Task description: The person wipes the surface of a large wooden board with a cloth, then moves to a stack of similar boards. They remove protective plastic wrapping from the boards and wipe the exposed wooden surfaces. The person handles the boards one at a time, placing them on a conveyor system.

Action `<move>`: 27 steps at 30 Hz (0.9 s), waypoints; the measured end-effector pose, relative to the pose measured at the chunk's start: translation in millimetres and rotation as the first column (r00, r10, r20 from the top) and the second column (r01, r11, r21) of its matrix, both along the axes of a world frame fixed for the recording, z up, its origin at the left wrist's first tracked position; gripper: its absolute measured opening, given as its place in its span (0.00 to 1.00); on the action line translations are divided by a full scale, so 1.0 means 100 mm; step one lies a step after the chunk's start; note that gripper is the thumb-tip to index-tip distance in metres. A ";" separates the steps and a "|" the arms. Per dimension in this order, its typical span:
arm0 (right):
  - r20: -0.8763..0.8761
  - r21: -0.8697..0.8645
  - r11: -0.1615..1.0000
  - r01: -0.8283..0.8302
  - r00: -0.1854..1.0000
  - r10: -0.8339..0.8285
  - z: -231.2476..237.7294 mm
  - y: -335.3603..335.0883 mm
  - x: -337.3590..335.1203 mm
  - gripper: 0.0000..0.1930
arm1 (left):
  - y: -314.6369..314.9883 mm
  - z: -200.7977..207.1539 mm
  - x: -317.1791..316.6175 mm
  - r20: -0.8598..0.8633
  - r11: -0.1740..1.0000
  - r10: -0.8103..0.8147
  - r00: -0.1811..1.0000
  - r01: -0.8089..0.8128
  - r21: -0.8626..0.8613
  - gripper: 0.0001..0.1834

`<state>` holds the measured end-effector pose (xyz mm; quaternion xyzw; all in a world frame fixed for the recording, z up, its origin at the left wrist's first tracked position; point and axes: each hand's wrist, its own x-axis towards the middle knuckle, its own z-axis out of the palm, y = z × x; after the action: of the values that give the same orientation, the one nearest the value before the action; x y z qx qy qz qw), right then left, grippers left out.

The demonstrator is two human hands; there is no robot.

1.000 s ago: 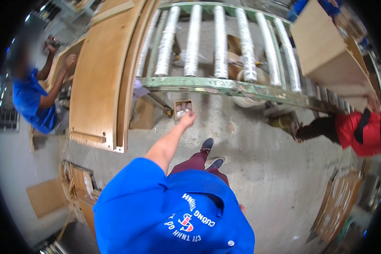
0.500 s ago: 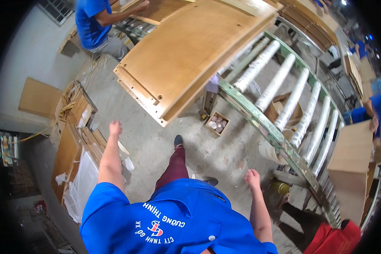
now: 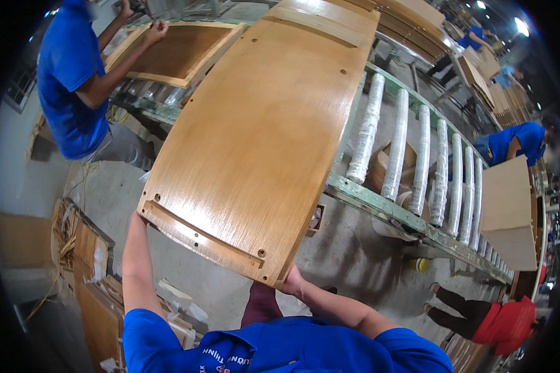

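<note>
A large varnished wooden panel (image 3: 242, 143), with a cleat (image 3: 199, 232) and several drilled holes along its near end, stretches away from me onto the roller conveyor. At its near left corner is my left hand (image 3: 142, 216), closed on the edge with most of its fingers hidden beneath. My right hand (image 3: 292, 281) grips the near right corner from the side, its fingertips partly out of sight under the wood.
Plastic-wrapped rollers (image 3: 398, 146) on a green frame (image 3: 392, 208) run to the right. A co-worker in blue (image 3: 74, 81) works at a framed panel (image 3: 186, 56), far left. Wood scraps (image 3: 81, 242) lie at left. A person in red (image 3: 507, 323) is at right.
Both hands have moved from free in the air to the panel's near corners and taken hold. My view has come closer to the panel, and the co-worker at left shows more fully.
</note>
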<state>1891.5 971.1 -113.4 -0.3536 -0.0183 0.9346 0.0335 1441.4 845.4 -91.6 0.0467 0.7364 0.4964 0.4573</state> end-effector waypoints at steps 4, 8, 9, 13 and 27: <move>0.116 0.094 0.993 0.079 0.989 -0.089 0.06 0.02 0.07 0.30 | 0.19 -0.02 0.13 0.251 0.984 0.018 0.968 -0.062 0.167 0.29; 0.300 0.250 0.968 0.023 0.949 -0.100 0.32 0.25 0.59 0.28 | 0.05 0.02 0.76 0.530 0.934 0.016 0.848 -0.201 0.294 0.29; 0.364 0.316 0.949 0.004 0.923 -0.125 0.34 0.34 0.78 0.29 | 0.05 0.01 1.01 0.575 0.928 -0.003 0.818 -0.211 0.306 0.29; 0.368 0.337 0.934 0.121 0.896 -0.249 0.29 0.89 1.94 0.30 | 0.22 -0.02 2.35 0.565 0.915 -0.130 0.815 -0.120 0.384 0.29; -0.106 0.713 0.189 0.676 0.370 -0.923 0.44 1.01 4.06 0.32 | 1.17 -0.05 6.22 0.590 0.757 -0.649 0.480 0.484 0.440 0.22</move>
<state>2297.1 1072.4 -69.7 -0.4289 -0.1576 0.6144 0.6432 2063.9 962.4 -96.3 0.1410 0.3828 0.3688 0.8352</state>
